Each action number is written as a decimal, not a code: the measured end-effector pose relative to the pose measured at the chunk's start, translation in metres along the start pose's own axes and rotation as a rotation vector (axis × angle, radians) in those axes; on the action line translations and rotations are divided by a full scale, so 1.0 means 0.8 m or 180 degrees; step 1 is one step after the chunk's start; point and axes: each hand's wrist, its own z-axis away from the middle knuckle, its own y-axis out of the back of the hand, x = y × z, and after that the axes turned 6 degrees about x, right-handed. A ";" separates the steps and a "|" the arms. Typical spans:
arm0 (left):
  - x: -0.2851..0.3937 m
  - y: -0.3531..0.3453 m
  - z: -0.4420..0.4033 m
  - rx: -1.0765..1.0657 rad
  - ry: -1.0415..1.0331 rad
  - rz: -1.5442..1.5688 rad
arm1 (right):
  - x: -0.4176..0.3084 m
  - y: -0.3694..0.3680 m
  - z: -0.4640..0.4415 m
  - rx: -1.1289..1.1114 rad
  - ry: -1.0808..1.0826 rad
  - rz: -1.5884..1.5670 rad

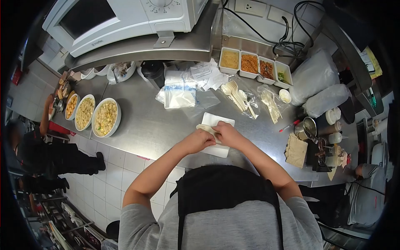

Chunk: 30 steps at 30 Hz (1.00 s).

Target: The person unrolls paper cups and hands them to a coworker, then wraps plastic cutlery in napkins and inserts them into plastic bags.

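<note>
A white paper napkin lies open on the steel counter in front of me. Over it, cream-coloured disposable cutlery with fork tines at one end is held between my hands. My left hand is closed around its near side. The fingers of my right hand are bent together at its other end, partly hiding it. Further back, a clear bag of wooden-looking forks and spoons lies next to a second bundle of forks.
Bowls of fried rice stand on the left. Plastic bags and food tubs line the back, near a microwave. Sauce bottles and flat bread-like sheets are on the right. Other people stand nearby.
</note>
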 end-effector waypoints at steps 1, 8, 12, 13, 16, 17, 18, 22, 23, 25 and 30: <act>0.004 0.002 -0.003 0.0077 -0.0058 0.0057 | -0.001 0.001 0.003 0.0307 0.0120 -0.0077; -0.005 0.047 -0.088 0.0023 -0.0325 -0.0456 | -0.046 0.074 0.018 0.0968 -0.0015 -0.0481; -0.050 0.039 -0.137 -0.0470 -0.0110 -0.0413 | -0.031 0.023 0.033 0.0837 0.0553 0.0264; -0.051 0.039 -0.140 -0.0504 -0.0030 -0.0388 | -0.033 0.017 0.033 0.0936 0.0622 0.0392; -0.066 0.043 -0.148 -0.0582 0.0005 -0.0358 | -0.047 0.008 0.036 0.1263 0.0931 0.0861; -0.072 0.043 -0.149 -0.0607 -0.0021 -0.0355 | -0.056 0.009 0.037 0.1397 0.1020 0.0951; -0.078 0.042 -0.150 -0.0634 -0.0013 -0.0320 | -0.062 0.009 0.038 0.1530 0.1106 0.1041; -0.077 0.046 -0.152 -0.0697 0.0102 -0.0262 | -0.048 -0.002 0.043 0.0860 0.1304 0.0946; -0.075 0.046 -0.152 -0.0715 0.0145 -0.0270 | -0.044 -0.007 0.043 0.0812 0.1188 0.0991; -0.080 0.045 -0.155 -0.0749 0.0172 -0.0257 | -0.038 -0.011 0.043 0.0717 0.0954 0.1092; -0.088 0.048 -0.151 -0.0697 0.0334 -0.0048 | -0.038 -0.010 0.040 0.0778 0.0805 0.1249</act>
